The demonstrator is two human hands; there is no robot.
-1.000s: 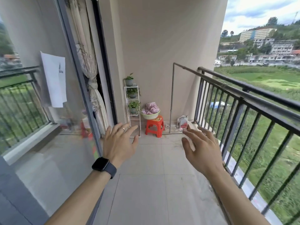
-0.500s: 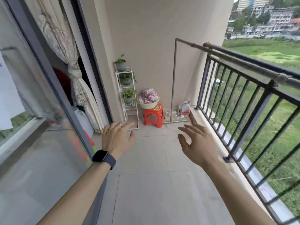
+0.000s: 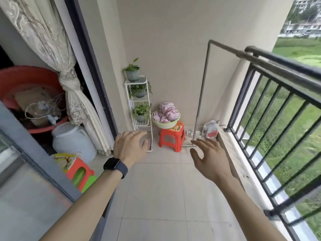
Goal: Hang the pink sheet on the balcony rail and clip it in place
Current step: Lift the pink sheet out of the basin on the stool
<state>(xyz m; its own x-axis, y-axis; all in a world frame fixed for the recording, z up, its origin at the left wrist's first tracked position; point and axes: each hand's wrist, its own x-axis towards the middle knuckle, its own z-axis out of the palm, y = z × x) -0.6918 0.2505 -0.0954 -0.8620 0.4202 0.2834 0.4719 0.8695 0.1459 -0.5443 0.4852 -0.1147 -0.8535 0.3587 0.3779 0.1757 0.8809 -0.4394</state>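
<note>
The pink sheet [image 3: 165,113] lies bunched in a pale green basin [image 3: 165,125] on a red stool [image 3: 171,137] at the far end of the balcony. The dark balcony rail [image 3: 284,62] runs along the right, with a thin grey metal bar [image 3: 225,46] beside it on a post. My left hand [image 3: 129,146] is stretched forward with relaxed fingers and holds nothing; a dark watch sits on its wrist. My right hand [image 3: 208,154] reaches forward too, fingers spread, holding nothing. Both hands are well short of the basin. No clips can be made out.
A white wire plant rack [image 3: 141,108] with three potted plants stands left of the stool. A grey jug [image 3: 211,129] sits in the far right corner. Through the open sliding door [image 3: 34,162] on the left are a curtain [image 3: 57,66], a red tub, a white container and another red stool [image 3: 79,171].
The view has tilted down and come closer to the far end, so the stool and basin look larger. Both hands stay outstretched and empty; the doorway clutter on the left has come into sight.
</note>
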